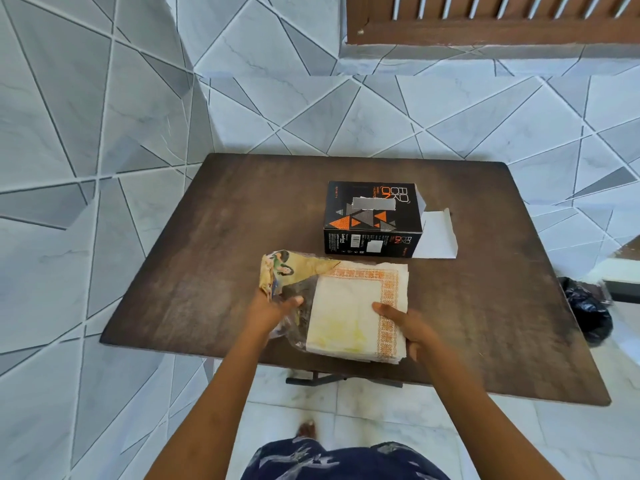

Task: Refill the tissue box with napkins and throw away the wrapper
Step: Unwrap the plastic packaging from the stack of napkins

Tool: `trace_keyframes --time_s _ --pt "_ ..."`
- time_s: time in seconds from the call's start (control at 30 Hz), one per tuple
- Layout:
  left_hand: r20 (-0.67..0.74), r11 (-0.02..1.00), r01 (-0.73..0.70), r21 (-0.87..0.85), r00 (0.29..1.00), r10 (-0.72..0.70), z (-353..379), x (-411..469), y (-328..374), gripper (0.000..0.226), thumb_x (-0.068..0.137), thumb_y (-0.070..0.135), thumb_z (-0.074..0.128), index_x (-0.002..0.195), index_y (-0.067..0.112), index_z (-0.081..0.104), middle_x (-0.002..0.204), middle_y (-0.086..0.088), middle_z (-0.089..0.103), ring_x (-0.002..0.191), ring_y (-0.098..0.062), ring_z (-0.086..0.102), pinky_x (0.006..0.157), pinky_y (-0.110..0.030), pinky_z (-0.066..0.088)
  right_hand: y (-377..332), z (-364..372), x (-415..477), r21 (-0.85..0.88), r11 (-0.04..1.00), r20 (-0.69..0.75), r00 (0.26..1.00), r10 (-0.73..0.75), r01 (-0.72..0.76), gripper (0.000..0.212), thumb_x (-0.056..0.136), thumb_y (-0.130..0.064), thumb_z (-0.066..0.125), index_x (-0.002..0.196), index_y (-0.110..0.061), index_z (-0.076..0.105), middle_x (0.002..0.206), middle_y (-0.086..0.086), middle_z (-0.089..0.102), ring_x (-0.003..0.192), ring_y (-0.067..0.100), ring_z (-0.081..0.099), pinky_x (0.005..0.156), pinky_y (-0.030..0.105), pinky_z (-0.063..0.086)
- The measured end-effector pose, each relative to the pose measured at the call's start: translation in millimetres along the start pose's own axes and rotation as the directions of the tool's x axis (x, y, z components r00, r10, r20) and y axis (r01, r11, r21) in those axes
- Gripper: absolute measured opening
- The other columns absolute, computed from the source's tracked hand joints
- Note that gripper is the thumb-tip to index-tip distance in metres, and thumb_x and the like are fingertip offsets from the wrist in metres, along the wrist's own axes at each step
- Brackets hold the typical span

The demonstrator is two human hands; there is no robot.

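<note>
A stack of white napkins [349,313] with an orange patterned border lies near the front edge of the dark wooden table [207,244]. My right hand [405,327] grips the stack's right side, thumb on top. My left hand [273,306] holds the clear plastic wrapper [291,271], whose printed yellow end sticks up to the left of the stack; part of the wrapper still lies under the napkins. Behind them stands a black tissue box [372,220] with orange triangles, its right end flap [436,233] folded open onto the table.
A black plastic bag [585,310] sits on the floor past the table's right edge. The floor and wall are grey tiles with angled lines. A brown slatted wooden door [485,19] is at the top right.
</note>
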State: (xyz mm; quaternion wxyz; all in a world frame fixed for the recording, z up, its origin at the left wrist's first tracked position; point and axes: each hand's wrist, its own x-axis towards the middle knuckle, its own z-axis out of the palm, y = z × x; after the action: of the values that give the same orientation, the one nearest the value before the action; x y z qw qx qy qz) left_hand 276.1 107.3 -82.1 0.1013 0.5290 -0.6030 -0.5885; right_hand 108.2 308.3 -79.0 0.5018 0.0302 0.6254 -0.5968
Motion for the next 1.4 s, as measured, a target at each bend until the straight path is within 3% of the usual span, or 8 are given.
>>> trace_keyframes --time_s 0.17,0.33,0.63,0.9,1.03,1.13,1.23,1.4 --pt "-0.208 0.998 0.054 -0.018 0.976 -0.057 -8 1 -4 0.044 0.069 0.010 0.079 0.108 0.001 0.061 0.105 -0.012 0.068 0.093 -0.030 0.065 0.087 -0.042 0.053 -3 14 3 -0.010 1.000 0.024 1.000 -0.002 0.003 0.030 0.077 -0.012 0.071 0.104 -0.008 0.060 0.101 0.014 0.068 0.089 0.029 0.067 0.073 0.042 0.055" --pt "-0.497 0.983 0.096 -0.158 0.852 -0.164 -61 4 5 0.047 0.066 0.015 0.081 0.106 -0.002 0.065 0.106 -0.022 0.068 0.096 -0.035 0.066 0.084 -0.043 0.055 -6 29 6 0.003 1.000 0.039 0.999 -0.003 0.002 0.025 0.077 -0.012 0.070 0.100 -0.009 0.060 0.095 0.011 0.068 0.086 0.027 0.066 0.073 0.044 0.054" --pt "-0.650 0.912 0.073 -0.404 0.678 -0.342 -118 7 30 0.068 0.078 0.020 0.073 0.131 -0.007 0.042 0.135 -0.022 0.050 0.124 -0.035 0.050 0.101 -0.037 0.044 -12 42 15 0.019 1.000 0.043 0.999 -0.004 0.003 0.029 0.077 -0.010 0.069 0.105 -0.008 0.060 0.086 0.008 0.071 0.078 0.024 0.068 0.058 0.036 0.057" --pt "-0.291 0.746 0.029 -0.665 0.910 -0.294 -82 33 4 0.055 0.078 0.016 0.073 0.125 0.000 0.052 0.125 -0.013 0.060 0.110 -0.028 0.060 0.092 -0.038 0.051 -3 49 16 0.036 0.999 -0.007 1.000 0.016 -0.016 0.038 0.078 -0.012 0.069 0.114 -0.005 0.057 0.097 0.013 0.067 0.085 0.028 0.066 0.065 0.041 0.056" --pt "-0.191 0.707 0.058 -0.705 0.944 -0.268 -66 33 -8 0.062 0.078 0.022 0.073 0.131 0.003 0.047 0.130 -0.016 0.057 0.114 -0.030 0.058 0.095 -0.041 0.049 6 47 10 0.088 0.995 -0.028 0.999 0.044 -0.041 0.034 0.080 -0.012 0.067 0.112 -0.007 0.056 0.095 0.012 0.067 0.083 0.028 0.065 0.060 0.039 0.055" --pt "-0.481 0.867 0.091 -0.490 0.801 -0.356 -60 18 -3 0.077 0.078 0.028 0.072 0.138 0.002 0.031 0.140 -0.022 0.041 0.124 -0.038 0.046 0.101 -0.047 0.043 9 49 6 0.121 0.992 -0.038 0.998 0.048 -0.043 0.033 0.080 -0.011 0.067 0.111 -0.006 0.056 0.094 0.013 0.066 0.082 0.028 0.064 0.061 0.040 0.053" --pt "-0.706 0.990 0.092 -0.110 0.694 -0.143 -54 -6 7 0.071 0.081 0.023 0.068 0.139 0.009 0.030 0.141 -0.024 0.034 0.130 -0.040 0.034 0.106 -0.050 0.028 11 49 5 0.131 0.991 -0.056 0.998 0.042 -0.035 0.032 0.080 -0.010 0.067 0.110 -0.006 0.057 0.094 0.013 0.066 0.082 0.028 0.064 0.065 0.043 0.052" --pt "-0.530 0.961 -0.249 0.124 0.802 0.276 -37 -29 8 0.019 0.086 0.009 0.060 0.104 0.006 0.062 0.105 -0.013 0.063 0.101 -0.031 0.060 0.081 -0.032 0.046 19 49 3 0.181 0.983 -0.091 0.994 0.059 -0.041 0.024 0.080 -0.010 0.067 0.102 -0.011 0.058 0.093 0.010 0.066 0.083 0.028 0.063 0.066 0.044 0.052"
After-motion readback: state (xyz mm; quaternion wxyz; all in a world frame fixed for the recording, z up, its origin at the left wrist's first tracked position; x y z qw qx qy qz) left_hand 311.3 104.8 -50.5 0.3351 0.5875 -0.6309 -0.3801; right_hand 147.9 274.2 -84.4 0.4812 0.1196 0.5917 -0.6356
